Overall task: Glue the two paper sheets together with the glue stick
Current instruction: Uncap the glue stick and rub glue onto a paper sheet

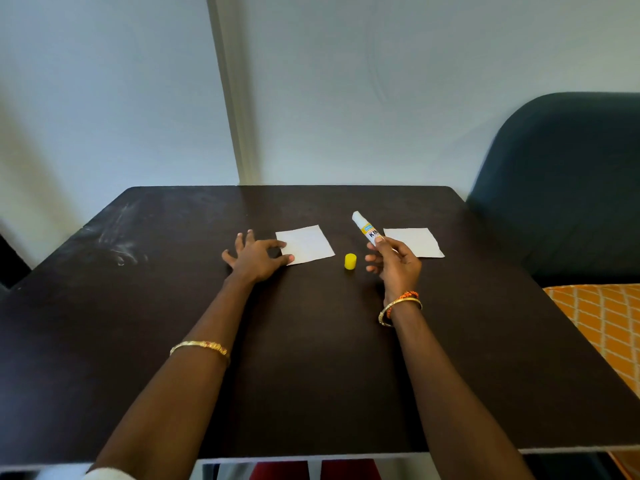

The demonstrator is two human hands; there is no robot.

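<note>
I see the glue stick (366, 228) uncapped, pinched at its lower end by my right hand (394, 263), tip tilted up and away, above the dark counter (311, 358). Its yellow cap (350, 261) stands just left. One paper sheet (414, 242) lies right of the stick; the other sheet (306, 244) lies left of the cap, my left hand (256, 258) with fingers spread touching its near-left corner.

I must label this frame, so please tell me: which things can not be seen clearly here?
- Head view: the glue stick label, partly covered by the right hand and too small to read whole.
- Right paper sheet: its near-left corner lies behind that hand.
- Left paper sheet: left hand fingers cover its left edge.
- Yellow cap: too small to tell which end is up.
</note>
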